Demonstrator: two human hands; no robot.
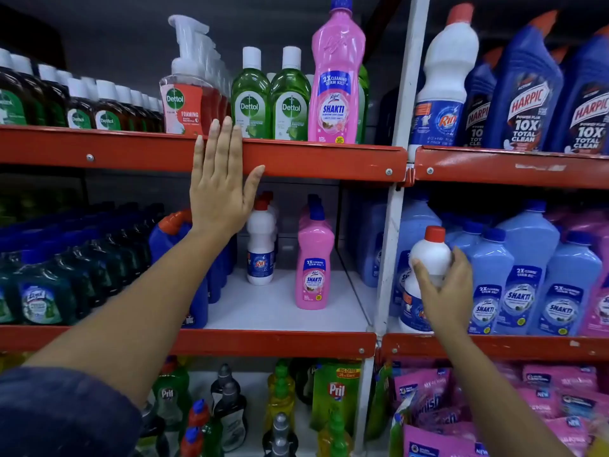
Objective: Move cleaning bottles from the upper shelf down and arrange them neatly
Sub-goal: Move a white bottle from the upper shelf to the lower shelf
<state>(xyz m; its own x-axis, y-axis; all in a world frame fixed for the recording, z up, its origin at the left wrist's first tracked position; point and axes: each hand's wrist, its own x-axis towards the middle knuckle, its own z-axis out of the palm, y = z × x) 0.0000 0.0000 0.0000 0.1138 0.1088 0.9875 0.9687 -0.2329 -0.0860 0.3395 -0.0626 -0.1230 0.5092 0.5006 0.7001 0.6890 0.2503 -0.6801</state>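
Observation:
My right hand (pixel 443 291) grips a white Rin bottle (pixel 428 255) with a red cap, held in front of the middle shelf just right of the white upright post. My left hand (pixel 224 183) lies flat and open against the orange edge of the upper shelf (pixel 313 159), fingers spread. On that upper shelf stand a tall pink Shakti bottle (pixel 336 84) and two green Dettol bottles (pixel 270 100). The middle shelf (pixel 283 301) holds a row of white Rin bottles (pixel 260 249) and a row of pink Shakti bottles (pixel 314 262).
Blue Harpic bottles (pixel 527 94) and a large white Rin bottle (pixel 441 80) fill the upper right shelf. Light blue Shakti jugs (pixel 527 275) crowd the middle right shelf. Dark bottles pack the middle left. Pril bottles (pixel 336 390) and pink pouches (pixel 494 407) sit below.

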